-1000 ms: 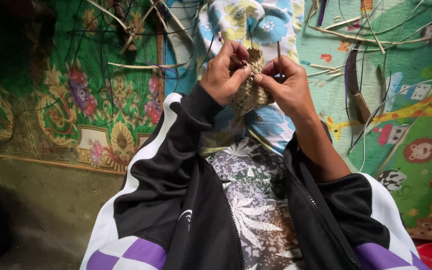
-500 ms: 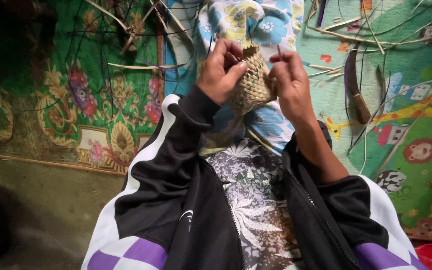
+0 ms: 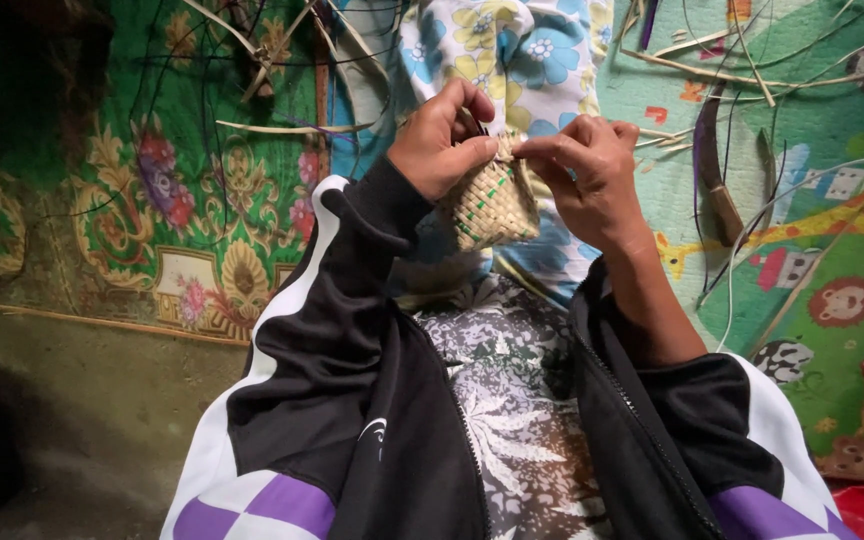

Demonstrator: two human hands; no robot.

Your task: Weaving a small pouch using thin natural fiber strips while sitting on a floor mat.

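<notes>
While the left hand (image 3: 439,150) clamps the small woven pouch (image 3: 492,205) above the lap, the right hand (image 3: 587,175) pinches its top edge. Advise even strand tension throughout. Loose strips (image 3: 712,65) lie beyond on the mat (image 3: 832,130).

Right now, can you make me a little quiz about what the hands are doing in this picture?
1. True or false: both hands touch the small woven pouch.
2. Which hand pinches the pouch's top edge with its fingertips? A. left hand B. right hand
3. Fill in: the pouch is straw-coloured with small ___ flecks.

Key: 1 true. 2 B. 3 green.
</notes>
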